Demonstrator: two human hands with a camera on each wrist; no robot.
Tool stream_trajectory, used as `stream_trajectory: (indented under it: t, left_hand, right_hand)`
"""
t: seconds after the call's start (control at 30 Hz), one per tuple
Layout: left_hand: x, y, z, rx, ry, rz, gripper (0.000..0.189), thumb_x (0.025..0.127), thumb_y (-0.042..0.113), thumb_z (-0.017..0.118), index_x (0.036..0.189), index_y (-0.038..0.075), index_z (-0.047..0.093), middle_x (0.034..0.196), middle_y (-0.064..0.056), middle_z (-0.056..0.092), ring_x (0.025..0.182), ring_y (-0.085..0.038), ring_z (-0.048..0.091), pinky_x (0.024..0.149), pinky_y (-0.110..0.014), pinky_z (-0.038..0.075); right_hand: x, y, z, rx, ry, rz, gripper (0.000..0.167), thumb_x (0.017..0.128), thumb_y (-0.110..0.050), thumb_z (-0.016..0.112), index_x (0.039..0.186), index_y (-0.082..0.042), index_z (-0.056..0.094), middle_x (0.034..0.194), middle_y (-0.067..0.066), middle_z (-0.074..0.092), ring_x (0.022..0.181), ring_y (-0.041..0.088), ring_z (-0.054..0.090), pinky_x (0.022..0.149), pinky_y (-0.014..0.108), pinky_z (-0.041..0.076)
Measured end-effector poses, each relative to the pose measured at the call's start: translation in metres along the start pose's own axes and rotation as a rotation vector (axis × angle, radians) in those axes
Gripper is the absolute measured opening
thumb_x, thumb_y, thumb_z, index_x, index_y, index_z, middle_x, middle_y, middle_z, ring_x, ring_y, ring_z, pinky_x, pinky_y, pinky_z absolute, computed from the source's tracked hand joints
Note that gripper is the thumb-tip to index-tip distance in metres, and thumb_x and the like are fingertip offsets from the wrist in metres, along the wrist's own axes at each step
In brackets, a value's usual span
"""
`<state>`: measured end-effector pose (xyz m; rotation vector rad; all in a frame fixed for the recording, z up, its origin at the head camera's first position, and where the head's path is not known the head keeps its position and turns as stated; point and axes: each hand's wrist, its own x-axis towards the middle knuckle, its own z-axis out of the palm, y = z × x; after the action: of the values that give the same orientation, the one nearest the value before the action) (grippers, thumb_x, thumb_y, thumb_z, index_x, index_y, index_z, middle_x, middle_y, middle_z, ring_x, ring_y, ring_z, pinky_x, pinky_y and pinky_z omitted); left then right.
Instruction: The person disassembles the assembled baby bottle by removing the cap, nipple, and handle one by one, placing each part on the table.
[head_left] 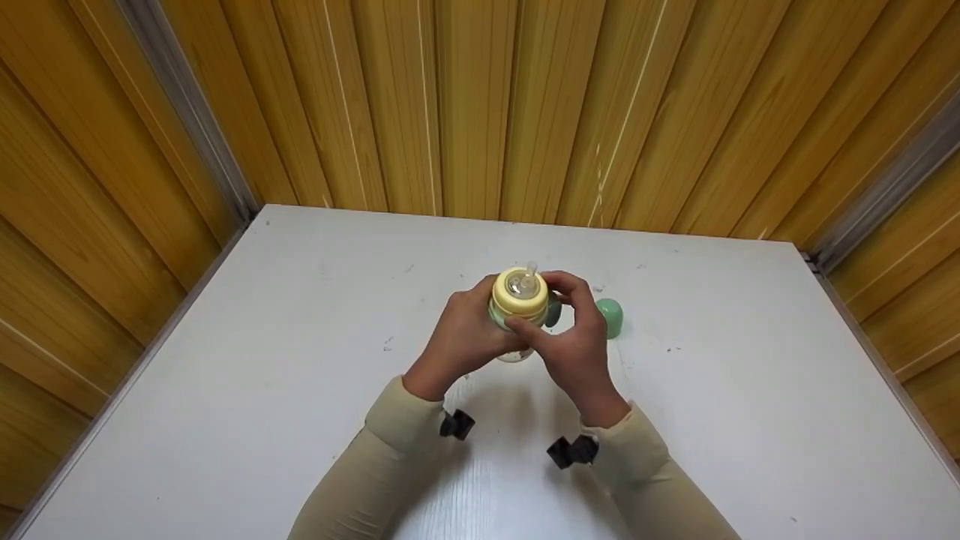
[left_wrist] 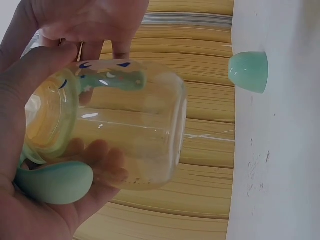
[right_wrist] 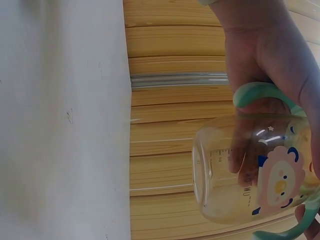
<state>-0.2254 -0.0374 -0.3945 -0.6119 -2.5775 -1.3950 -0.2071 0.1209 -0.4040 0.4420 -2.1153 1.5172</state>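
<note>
A clear baby bottle [head_left: 519, 298] with a yellow collar, a silicone teat and pale green handles is held upright above the white table [head_left: 300, 337]. My left hand [head_left: 471, 330] grips its body from the left. My right hand [head_left: 571, 319] curls round the yellow collar from the right. In the left wrist view the bottle [left_wrist: 130, 125] is empty, its base off the table, with one green handle [left_wrist: 55, 182] against my palm. The right wrist view shows the bottle [right_wrist: 240, 175] with a cartoon print, my right hand [right_wrist: 270, 50] over its top. A green cap [head_left: 610, 316] lies on the table to the right.
Yellow wooden panel walls [head_left: 480, 105] close the table in at the back and both sides. The green cap [left_wrist: 248, 71] is the only loose thing on the white tabletop [right_wrist: 60, 125]. Black wrist camera mounts [head_left: 571, 451] sit on both beige sleeves.
</note>
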Motion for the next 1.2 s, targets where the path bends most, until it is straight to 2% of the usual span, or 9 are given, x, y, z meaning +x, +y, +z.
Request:
stream_trajectory:
  t: [0.3, 0.9, 1.2]
  left_hand:
    - [0.0002, -0.0011, 0.0023, 0.009, -0.006, 0.057, 0.071, 0.071, 0.031, 0.084, 0.132, 0.011, 0.055, 0.121, -0.004, 0.068, 0.109, -0.017, 0.065, 0.090, -0.037, 0.053]
    - [-0.0008, 0.0007, 0.0016, 0.009, -0.049, 0.059, 0.072, 0.071, 0.030, 0.084, 0.134, 0.013, 0.054, 0.121, -0.002, 0.067, 0.108, -0.015, 0.065, 0.091, -0.036, 0.053]
    - [-0.0013, 0.0011, -0.0001, 0.005, -0.044, 0.093, 0.067, 0.070, 0.028, 0.083, 0.131, 0.012, 0.057, 0.116, -0.002, 0.069, 0.103, -0.014, 0.066, 0.087, -0.033, 0.054]
  right_hand:
    - [0.0002, 0.0016, -0.0003, 0.019, -0.015, 0.035, 0.063, 0.073, -0.031, 0.085, 0.126, -0.017, 0.053, 0.125, -0.005, 0.059, 0.115, 0.011, 0.052, 0.100, 0.042, 0.036]
    - [-0.0002, 0.0015, -0.0018, 0.046, -0.051, 0.088, 0.067, 0.073, -0.029, 0.085, 0.130, -0.017, 0.051, 0.127, -0.004, 0.059, 0.117, 0.014, 0.053, 0.109, 0.044, 0.033]
    - [0.0008, 0.0005, -0.0029, 0.083, -0.077, 0.088, 0.065, 0.075, -0.025, 0.084, 0.130, -0.017, 0.051, 0.127, -0.002, 0.059, 0.117, 0.014, 0.055, 0.111, 0.042, 0.033]
